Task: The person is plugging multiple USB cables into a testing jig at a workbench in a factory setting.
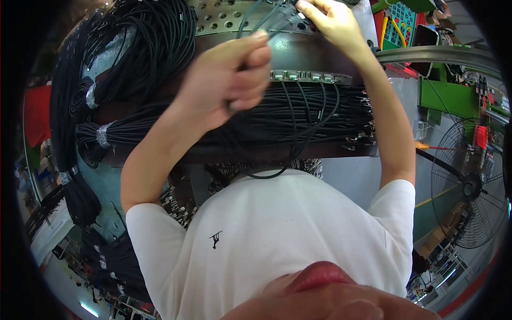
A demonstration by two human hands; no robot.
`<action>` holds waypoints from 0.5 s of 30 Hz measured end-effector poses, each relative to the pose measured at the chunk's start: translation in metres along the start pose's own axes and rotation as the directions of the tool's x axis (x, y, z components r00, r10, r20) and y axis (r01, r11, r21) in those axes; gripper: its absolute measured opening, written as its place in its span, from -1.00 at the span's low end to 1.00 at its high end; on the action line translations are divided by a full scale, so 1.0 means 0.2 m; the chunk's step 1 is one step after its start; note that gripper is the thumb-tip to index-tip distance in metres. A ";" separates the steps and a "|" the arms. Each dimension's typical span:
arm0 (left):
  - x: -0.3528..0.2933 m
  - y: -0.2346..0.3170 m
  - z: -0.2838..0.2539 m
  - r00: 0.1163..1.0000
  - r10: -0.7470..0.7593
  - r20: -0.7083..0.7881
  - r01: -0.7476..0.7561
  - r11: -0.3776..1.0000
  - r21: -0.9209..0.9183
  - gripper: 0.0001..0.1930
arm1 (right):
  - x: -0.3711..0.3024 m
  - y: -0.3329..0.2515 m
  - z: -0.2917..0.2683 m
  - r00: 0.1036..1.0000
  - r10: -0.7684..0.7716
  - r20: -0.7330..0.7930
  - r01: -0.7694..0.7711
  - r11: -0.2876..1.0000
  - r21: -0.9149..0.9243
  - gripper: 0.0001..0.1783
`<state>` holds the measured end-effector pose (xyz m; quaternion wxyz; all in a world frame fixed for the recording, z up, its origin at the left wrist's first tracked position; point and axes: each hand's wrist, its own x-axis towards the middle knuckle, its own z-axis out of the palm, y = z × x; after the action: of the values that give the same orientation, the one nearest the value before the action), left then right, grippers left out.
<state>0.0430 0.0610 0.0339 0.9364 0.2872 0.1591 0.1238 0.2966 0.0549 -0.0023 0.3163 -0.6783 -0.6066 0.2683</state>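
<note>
My left hand point(232, 77) is raised in front of me, its fingers curled in and the thumb on top. It is blurred, and what it grips, if anything, cannot be made out. Farther up, my right hand point(336, 24) pinches a small cable connector point(300, 17) at the top edge of the view. Thin dark cables smeared by motion run between the two hands. Below them a metal strip point(304, 77) holds several connectors, whose black cables point(305, 106) loop down toward my lap. Behind my left wrist lies a long bundle of black cables point(250, 114).
Coiled black cables point(154, 42) heap at the upper left, with tied bundles point(102, 135) below them. A perforated metal plate point(221, 17) stands at the back. On the right are a curved metal bar point(437, 54), a green box point(448, 95) and a caged fan point(470, 185).
</note>
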 end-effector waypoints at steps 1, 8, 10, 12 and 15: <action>-0.10 0.06 -0.04 0.998 0.051 0.034 -0.047 0.994 -0.100 -0.63 | -0.04 0.03 -0.03 0.996 -0.071 0.060 0.071 0.997 -0.010 -0.72; -0.62 0.63 -0.47 0.620 0.784 -0.046 -0.769 0.618 0.163 -0.62 | -0.09 -0.06 0.13 0.793 -0.609 0.015 0.604 0.782 -0.152 -0.66; -0.95 0.90 -0.85 0.594 0.779 -0.202 -0.766 0.624 0.155 -0.64 | -0.11 0.02 0.11 0.841 -0.535 0.083 0.537 0.807 -0.244 -0.65; -0.69 0.80 -0.66 0.213 0.696 -0.686 -0.339 0.711 0.616 -0.46 | -0.15 0.12 0.09 0.859 -0.505 0.091 0.490 0.756 -0.433 -0.59; -0.90 0.89 -0.83 0.355 0.461 -0.813 0.424 0.695 0.580 -0.22 | -0.21 0.03 0.06 0.793 -0.607 -0.054 0.509 0.709 -0.487 -0.51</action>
<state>-0.2091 0.2289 0.0473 0.4750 0.5052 0.6914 0.2026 0.2866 0.0143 -0.0154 0.2797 -0.5399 -0.7916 -0.0611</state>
